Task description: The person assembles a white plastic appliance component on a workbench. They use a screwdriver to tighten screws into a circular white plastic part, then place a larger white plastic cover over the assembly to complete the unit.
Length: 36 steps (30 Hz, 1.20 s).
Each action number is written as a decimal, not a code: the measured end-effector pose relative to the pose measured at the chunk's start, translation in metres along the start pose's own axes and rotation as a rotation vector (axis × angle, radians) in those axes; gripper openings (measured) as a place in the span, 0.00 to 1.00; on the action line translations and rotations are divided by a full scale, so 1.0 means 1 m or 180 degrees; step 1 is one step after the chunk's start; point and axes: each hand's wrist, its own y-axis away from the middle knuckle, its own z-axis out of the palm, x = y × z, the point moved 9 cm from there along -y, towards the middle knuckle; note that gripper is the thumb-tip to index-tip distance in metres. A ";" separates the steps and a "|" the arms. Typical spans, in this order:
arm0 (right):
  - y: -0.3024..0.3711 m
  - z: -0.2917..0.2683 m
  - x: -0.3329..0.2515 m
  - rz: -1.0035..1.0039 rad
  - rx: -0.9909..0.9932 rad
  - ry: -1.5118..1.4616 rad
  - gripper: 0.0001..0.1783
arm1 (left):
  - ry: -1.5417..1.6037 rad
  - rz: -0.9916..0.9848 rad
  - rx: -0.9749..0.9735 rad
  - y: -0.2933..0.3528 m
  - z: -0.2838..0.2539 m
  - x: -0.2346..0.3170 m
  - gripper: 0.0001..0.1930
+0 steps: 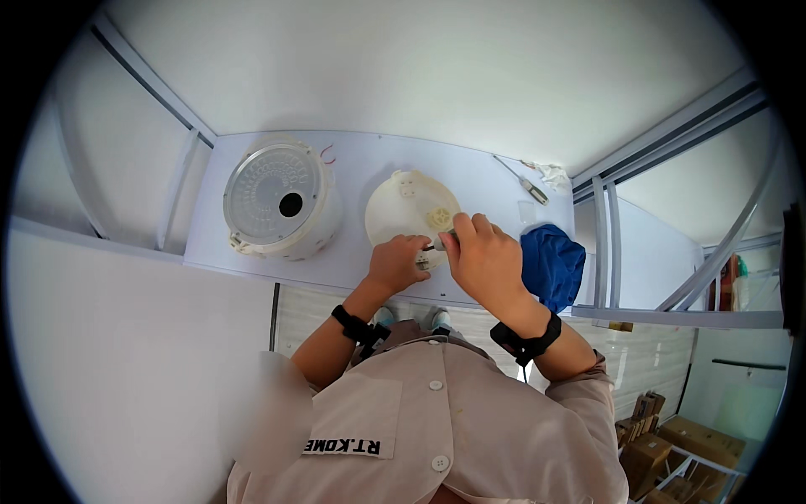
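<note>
On pale table (348, 172), cream cover (405, 208), roughly round

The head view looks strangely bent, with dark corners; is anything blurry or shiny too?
In the head view, the corners go black and the metal frame bows toward the rim; a smeared patch blurs the picture beside the shirt; bright streaks of glare show on the floor; the left hand and right hand look fairly clear.

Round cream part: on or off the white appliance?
Off: the round cream part sits apart from the white appliance; bare tabletop shows between them.
</note>
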 end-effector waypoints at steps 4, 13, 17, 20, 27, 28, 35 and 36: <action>-0.001 0.012 0.019 0.0323 0.0060 0.0333 0.23 | -0.0035 0.0002 -0.0040 0.000 0.002 0.002 0.30; -0.003 -0.008 -0.004 -0.0476 -0.0325 -0.0678 0.25 | -0.0189 0.0067 -0.0115 0.000 -0.004 0.008 0.31; -0.002 0.000 -0.007 -0.0524 -0.0369 -0.0590 0.22 | -0.0190 -0.0005 -0.0183 0.000 -0.004 0.009 0.30; -0.007 -0.005 -0.003 -0.0233 -0.0248 -0.0520 0.17 | -0.0094 0.0036 -0.0091 0.001 -0.001 0.007 0.30; -0.007 0.002 0.008 0.0287 -0.0166 -0.0067 0.16 | -0.0244 0.0105 0.0042 0.003 0.003 0.008 0.31; -0.005 0.004 0.013 0.0499 -0.0283 0.0016 0.17 | -0.0295 0.0133 0.0050 0.003 0.003 0.009 0.31; 0.004 0.011 0.030 0.0969 -0.0990 0.0123 0.22 | -0.0498 0.0166 -0.0033 -0.001 0.007 0.009 0.30; 0.004 0.005 0.025 0.0719 -0.0838 0.0072 0.21 | -0.0490 0.0144 -0.0022 -0.001 0.006 0.009 0.30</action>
